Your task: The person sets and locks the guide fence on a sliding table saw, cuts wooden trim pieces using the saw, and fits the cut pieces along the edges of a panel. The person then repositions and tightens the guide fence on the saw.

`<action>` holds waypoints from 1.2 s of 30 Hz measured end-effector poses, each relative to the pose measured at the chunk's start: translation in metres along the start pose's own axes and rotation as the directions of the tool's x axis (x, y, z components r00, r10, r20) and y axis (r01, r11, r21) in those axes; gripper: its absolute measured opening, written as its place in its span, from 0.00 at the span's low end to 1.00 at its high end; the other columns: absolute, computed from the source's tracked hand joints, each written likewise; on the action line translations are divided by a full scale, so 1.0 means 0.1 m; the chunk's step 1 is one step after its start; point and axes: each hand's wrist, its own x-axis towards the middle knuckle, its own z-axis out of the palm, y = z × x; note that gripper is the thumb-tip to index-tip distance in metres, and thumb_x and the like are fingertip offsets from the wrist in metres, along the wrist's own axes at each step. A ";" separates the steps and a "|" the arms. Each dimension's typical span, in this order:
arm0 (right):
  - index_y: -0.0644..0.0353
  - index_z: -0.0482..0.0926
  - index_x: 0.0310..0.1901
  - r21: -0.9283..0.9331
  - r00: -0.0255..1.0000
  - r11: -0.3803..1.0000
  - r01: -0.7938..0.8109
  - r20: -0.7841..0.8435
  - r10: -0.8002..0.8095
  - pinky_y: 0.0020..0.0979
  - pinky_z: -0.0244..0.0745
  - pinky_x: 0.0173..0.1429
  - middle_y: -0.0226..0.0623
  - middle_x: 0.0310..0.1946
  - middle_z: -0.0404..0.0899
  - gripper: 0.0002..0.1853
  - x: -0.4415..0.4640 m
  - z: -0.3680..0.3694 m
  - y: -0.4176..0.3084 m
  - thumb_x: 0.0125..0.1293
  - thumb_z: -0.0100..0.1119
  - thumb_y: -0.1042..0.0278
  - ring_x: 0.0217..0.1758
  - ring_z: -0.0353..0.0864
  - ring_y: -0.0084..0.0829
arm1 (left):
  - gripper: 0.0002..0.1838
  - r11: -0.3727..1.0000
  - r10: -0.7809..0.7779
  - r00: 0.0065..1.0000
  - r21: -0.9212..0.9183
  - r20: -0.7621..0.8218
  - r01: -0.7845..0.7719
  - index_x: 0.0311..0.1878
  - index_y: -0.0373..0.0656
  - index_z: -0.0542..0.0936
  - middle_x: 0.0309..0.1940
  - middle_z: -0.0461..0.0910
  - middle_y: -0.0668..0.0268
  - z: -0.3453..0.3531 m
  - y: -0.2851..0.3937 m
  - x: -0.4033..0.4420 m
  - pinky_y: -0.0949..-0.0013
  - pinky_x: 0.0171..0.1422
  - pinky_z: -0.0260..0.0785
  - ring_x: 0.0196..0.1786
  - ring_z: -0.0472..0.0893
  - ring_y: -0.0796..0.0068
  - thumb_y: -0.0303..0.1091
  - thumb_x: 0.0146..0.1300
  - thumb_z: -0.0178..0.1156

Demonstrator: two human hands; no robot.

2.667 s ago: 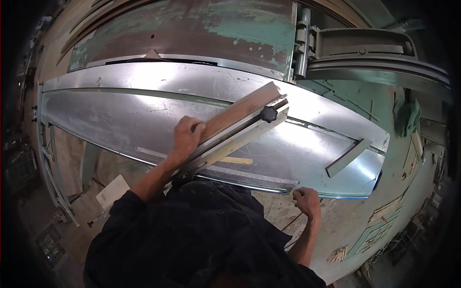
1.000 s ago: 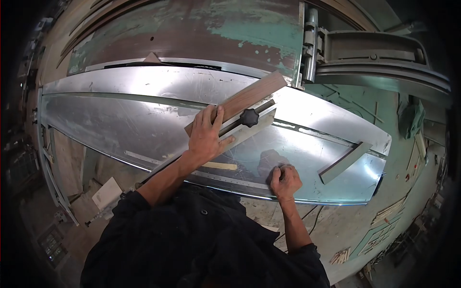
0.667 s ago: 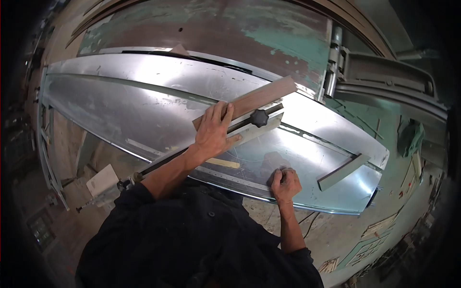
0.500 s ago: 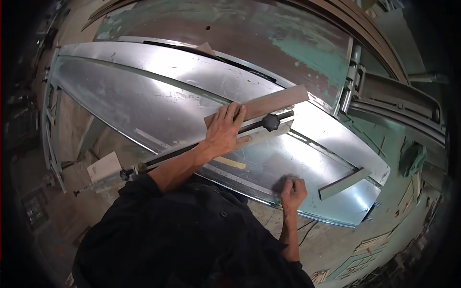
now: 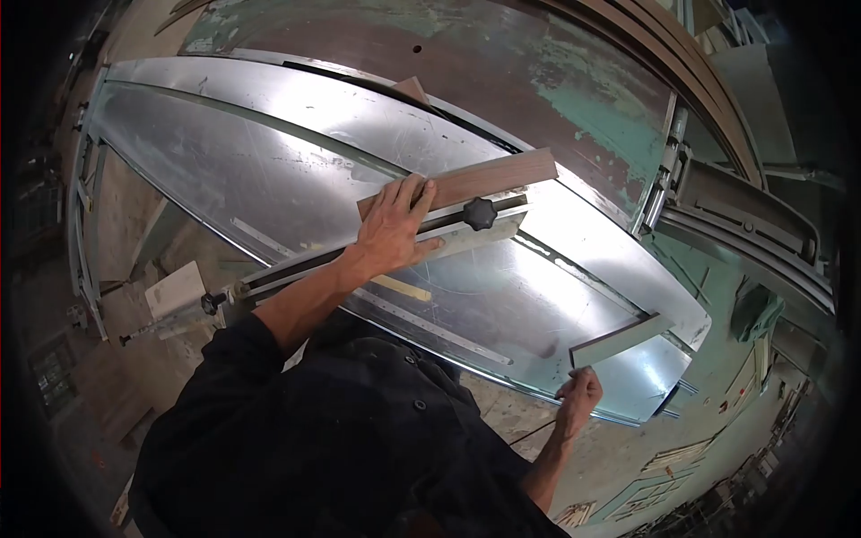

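My left hand [image 5: 390,224] presses a reddish-brown wooden board [image 5: 489,177] against a metal fence [image 5: 462,240], its fingers on the board and its thumb stretched over the fence. A black star knob [image 5: 480,213] sits on the fence, right of that hand. Below the fence lie a short yellow strip [image 5: 401,287] and a long scale strip [image 5: 439,330]. My right hand [image 5: 581,393] is closed at the table's near edge, just below the left end of a grey-green bar [image 5: 619,341]; whatever it holds, if anything, is hidden.
The shiny metal table [image 5: 224,152] has a lengthwise groove. Beyond it lies a brown and green panel [image 5: 502,63], with a small wooden wedge [image 5: 413,89] by the dark slot. A hinged metal arm [image 5: 744,220] is at the right. A pale board [image 5: 175,290] lies lower left.
The view has turned and shifted. My left hand has moved from the board's end onto board and fence. My right hand went onto the table, then back to its near edge, close to the grey-green bar.
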 end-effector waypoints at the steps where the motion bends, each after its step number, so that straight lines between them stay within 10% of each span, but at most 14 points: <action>1: 0.64 0.78 0.31 -0.052 0.999 0.998 0.025 -0.025 -0.027 0.26 0.58 0.16 0.27 0.13 0.66 0.21 0.03 -0.08 0.02 0.80 0.52 0.56 0.11 0.62 0.19 | 0.52 1.000 0.006 1.000 0.000 -0.005 -0.006 0.74 0.31 0.64 0.69 0.61 0.44 -0.04 -0.06 -0.01 0.43 0.74 0.61 0.70 0.65 0.42 0.48 0.52 0.77; 6: 0.68 0.79 0.36 -0.210 0.970 0.976 -0.053 -0.242 0.001 0.28 0.63 0.21 0.31 0.18 0.72 0.20 0.13 -0.30 0.13 0.78 0.53 0.56 0.15 0.67 0.23 | 0.50 1.000 0.006 1.000 -0.016 -0.030 -0.006 0.73 0.31 0.66 0.68 0.63 0.45 -0.19 -0.32 -0.08 0.46 0.74 0.62 0.69 0.66 0.42 0.46 0.51 0.77; 8: 0.71 0.81 0.42 -0.436 0.871 0.888 0.145 -0.371 -0.324 0.29 0.68 0.28 0.33 0.25 0.75 0.19 0.20 -0.21 0.19 0.76 0.56 0.58 0.23 0.72 0.26 | 0.51 1.000 0.014 0.999 -0.026 -0.046 -0.016 0.74 0.32 0.65 0.68 0.62 0.44 -0.25 -0.46 -0.12 0.45 0.73 0.64 0.68 0.67 0.41 0.45 0.50 0.78; 13: 0.74 0.70 0.66 -0.479 0.868 0.871 -0.111 -0.474 -0.150 0.39 0.75 0.43 0.46 0.31 0.79 0.38 0.25 0.23 -0.10 0.70 0.61 0.43 0.33 0.79 0.37 | 0.52 1.000 0.015 0.998 -0.016 -0.067 -0.016 0.74 0.33 0.65 0.68 0.63 0.43 -0.34 -0.73 -0.21 0.45 0.73 0.64 0.68 0.67 0.40 0.44 0.49 0.79; 36: 0.64 0.81 0.62 -0.662 0.705 0.749 -0.013 -0.537 -0.463 0.40 0.74 0.47 0.43 0.36 0.82 0.30 0.16 1.23 0.01 0.71 0.61 0.45 0.37 0.79 0.38 | 0.52 1.000 0.015 0.995 -0.002 -0.102 -0.015 0.75 0.35 0.65 0.68 0.64 0.42 -0.53 -1.39 -0.38 0.44 0.73 0.64 0.68 0.68 0.40 0.45 0.49 0.78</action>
